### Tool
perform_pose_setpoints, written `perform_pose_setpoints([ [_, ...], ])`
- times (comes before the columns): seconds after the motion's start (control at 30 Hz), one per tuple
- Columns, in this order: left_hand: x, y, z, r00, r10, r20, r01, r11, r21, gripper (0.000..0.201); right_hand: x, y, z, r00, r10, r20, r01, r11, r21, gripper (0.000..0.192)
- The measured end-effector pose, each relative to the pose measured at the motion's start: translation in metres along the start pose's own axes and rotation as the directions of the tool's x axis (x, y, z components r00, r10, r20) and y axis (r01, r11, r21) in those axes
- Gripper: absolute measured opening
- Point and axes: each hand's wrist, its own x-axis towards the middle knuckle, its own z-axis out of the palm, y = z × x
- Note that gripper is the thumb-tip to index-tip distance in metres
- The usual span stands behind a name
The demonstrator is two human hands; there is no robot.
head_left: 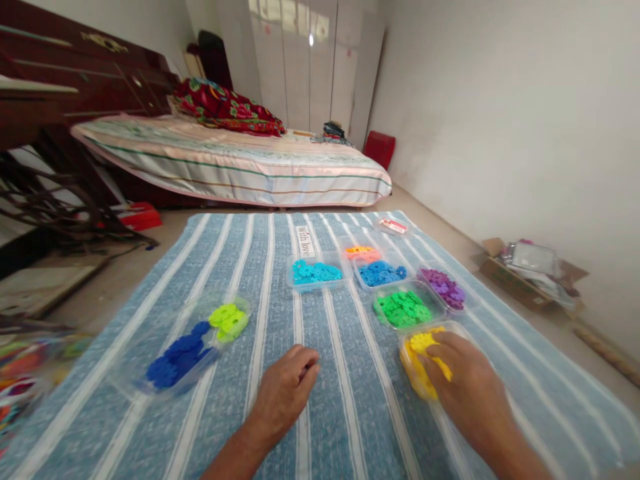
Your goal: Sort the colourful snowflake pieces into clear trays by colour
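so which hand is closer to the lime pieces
Left. The left hand is right of the lime pieces, nearer the camera; the right hand, at the yellow pieces, is much farther right.

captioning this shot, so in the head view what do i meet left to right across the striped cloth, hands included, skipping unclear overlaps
Dark blue pieces → lime pieces → left hand → orange pieces → right hand.

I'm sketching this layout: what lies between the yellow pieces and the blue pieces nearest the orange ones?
In the head view, green pieces in a clear box, just beyond the yellow pieces.
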Motion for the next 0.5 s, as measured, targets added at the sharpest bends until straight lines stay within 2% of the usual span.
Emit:
perform_pose_setpoints([
  [0.1, -0.001, 0.000, -0.001, 1.000, 0.001, -0.013, -0.001, 1.000, 0.005, 0.017, 0.000, 0.023, -0.004, 0.998, 0.055, 0.029, -0.052, 0.993, -0.102, 0.029],
  [0.27, -0.002, 0.000, -0.003, 0.999, 0.022, -0.044, -0.023, 1.000, -0.019, 0.019, -0.007, 0.052, 0.010, 0.983, 0.165, 0.077, -0.154, 0.979, -0.137, 0.035],
  [0.43, -0.006, 0.001, -0.007, 0.994, 0.055, -0.097, -0.056, 0.998, -0.014, 0.020, -0.012, 0.078, 0.020, 0.909, 0.407, 0.089, -0.386, 0.903, -0.186, 0.050],
  [0.5, -0.011, 0.001, -0.015, 0.984, 0.086, -0.158, -0.082, 0.996, 0.027, 0.018, -0.014, 0.088, 0.020, 0.876, 0.476, 0.079, -0.458, 0.872, -0.175, 0.054],
])
